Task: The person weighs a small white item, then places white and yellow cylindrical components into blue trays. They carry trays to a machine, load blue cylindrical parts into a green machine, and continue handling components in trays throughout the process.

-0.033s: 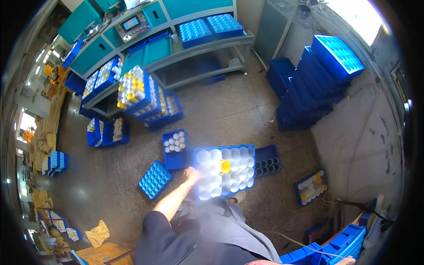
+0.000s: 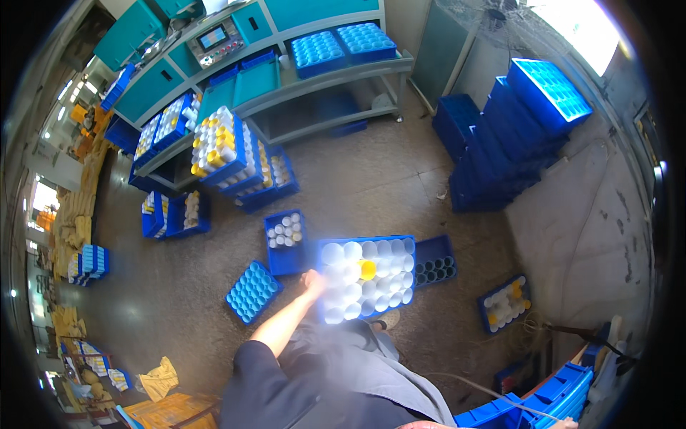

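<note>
A blue crate [image 2: 366,239] in front of me is filled with rows of white round cups [image 2: 369,249], with one yellow cup [image 2: 366,269] among them. My left hand [image 2: 311,284] is closed at the crate's left side wall; haze on the picture blurs the fingertips. At the lower right rim, part of my right hand [image 2: 567,423] shows beside blue crates [image 2: 561,390], near the end of a thin hose [image 2: 486,392]. Its fingers are mostly cut off, so its grip is hidden.
On the floor stand a blue crate of light-blue cups [image 2: 253,292], a partly filled crate [image 2: 286,263], a dark-cup crate [image 2: 434,259] and another of white and yellow cups [image 2: 504,304]. Stacked crates [image 2: 511,136] rise at right. A teal machine [image 2: 236,36] lines the back.
</note>
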`<action>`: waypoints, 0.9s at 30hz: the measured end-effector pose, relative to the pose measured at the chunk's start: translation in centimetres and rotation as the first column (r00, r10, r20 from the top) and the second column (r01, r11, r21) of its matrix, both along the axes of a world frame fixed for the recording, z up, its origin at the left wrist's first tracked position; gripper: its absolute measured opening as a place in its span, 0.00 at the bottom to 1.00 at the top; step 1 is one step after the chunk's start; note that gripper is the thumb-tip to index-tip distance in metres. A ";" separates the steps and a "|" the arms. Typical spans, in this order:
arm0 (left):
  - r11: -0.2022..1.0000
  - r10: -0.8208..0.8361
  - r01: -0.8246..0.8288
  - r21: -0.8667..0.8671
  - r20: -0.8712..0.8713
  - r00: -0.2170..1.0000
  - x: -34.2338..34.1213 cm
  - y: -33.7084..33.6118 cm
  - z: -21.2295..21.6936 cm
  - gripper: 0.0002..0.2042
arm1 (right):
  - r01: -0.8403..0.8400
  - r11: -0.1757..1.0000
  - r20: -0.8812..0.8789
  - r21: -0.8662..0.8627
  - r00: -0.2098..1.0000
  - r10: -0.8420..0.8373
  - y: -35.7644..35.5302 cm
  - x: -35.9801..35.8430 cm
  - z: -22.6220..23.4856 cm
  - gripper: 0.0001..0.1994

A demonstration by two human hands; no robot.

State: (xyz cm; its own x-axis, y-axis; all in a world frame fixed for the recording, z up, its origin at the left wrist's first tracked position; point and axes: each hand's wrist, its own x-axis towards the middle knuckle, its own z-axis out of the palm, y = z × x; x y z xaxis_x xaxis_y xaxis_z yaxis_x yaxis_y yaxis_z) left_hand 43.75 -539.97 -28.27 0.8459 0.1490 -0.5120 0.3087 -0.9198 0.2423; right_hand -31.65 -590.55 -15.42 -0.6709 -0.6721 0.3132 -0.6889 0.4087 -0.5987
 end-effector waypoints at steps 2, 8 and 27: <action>0.993 -0.073 0.072 -0.088 -0.009 0.997 1.6 1.1 -0.1 0.18 | -0.046 0.998 0.139 -0.051 0.989 0.053 3.6 2.3 1.4 0.20; 0.971 -0.190 0.176 -0.163 -0.076 0.979 8.5 3.3 -1.6 0.19 | -0.204 0.968 0.579 -0.148 0.776 0.251 15.6 12.0 4.3 0.19; 0.752 -0.649 0.643 -0.145 0.005 0.761 14.8 7.8 -1.5 0.25 | -0.975 0.086 0.792 0.205 0.217 0.571 51.1 57.8 4.1 0.18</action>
